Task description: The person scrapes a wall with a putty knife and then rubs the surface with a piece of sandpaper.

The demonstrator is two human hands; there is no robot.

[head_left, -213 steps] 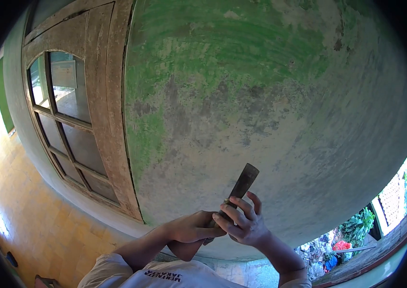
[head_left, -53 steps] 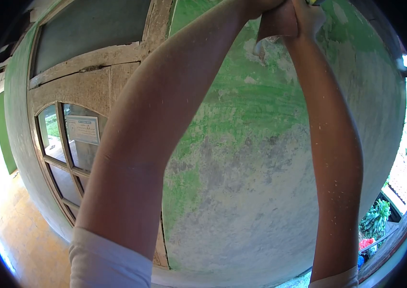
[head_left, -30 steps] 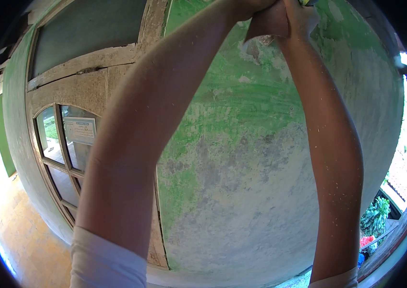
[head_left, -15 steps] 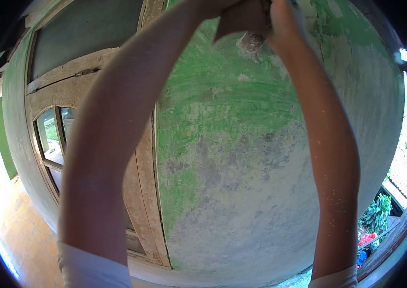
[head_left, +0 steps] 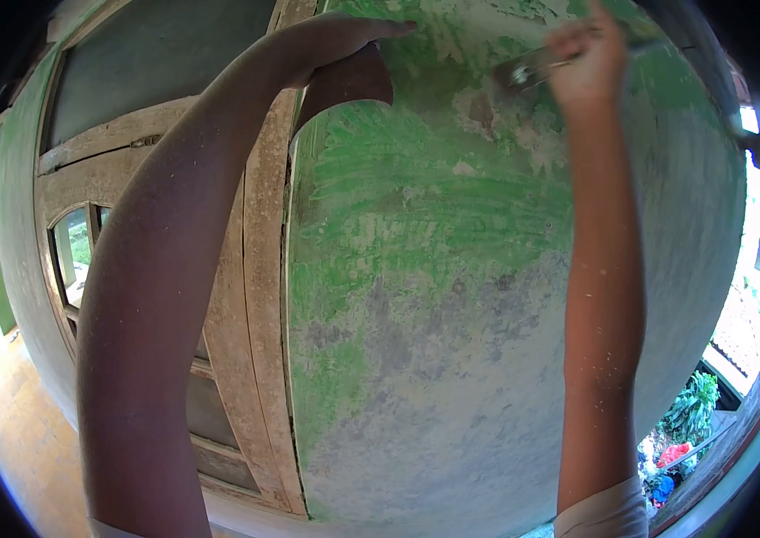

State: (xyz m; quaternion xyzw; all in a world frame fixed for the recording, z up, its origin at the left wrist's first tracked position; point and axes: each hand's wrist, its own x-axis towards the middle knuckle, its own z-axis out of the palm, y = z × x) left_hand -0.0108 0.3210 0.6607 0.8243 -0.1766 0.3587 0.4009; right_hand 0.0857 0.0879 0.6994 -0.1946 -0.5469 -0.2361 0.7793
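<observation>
My left hand (head_left: 344,38) is at the upper left of the wall, near the door frame, its fingers pointing right. Beneath its palm hangs a curved brown sheet (head_left: 353,79), its upper part hidden by the hand. At the upper right, my right hand (head_left: 588,67) is closed round a flat scraper (head_left: 523,73), with one finger pointing up. The dark blade sticks out to the left against the wall; motion blurs it. Behind both hands is the wall (head_left: 434,206), with flaking green paint above and bare grey plaster lower down.
A worn wooden door frame (head_left: 259,314) with dark panels stands left of the wall. Farther left are a small glazed window (head_left: 73,247) and a tan floor (head_left: 26,403). At the lower right, green plants (head_left: 694,403) and red and blue items lie beyond a ledge.
My hands were close together at the top and are now apart. The left hand has moved left with the brown sheet; the right has moved right and down with the scraper.
</observation>
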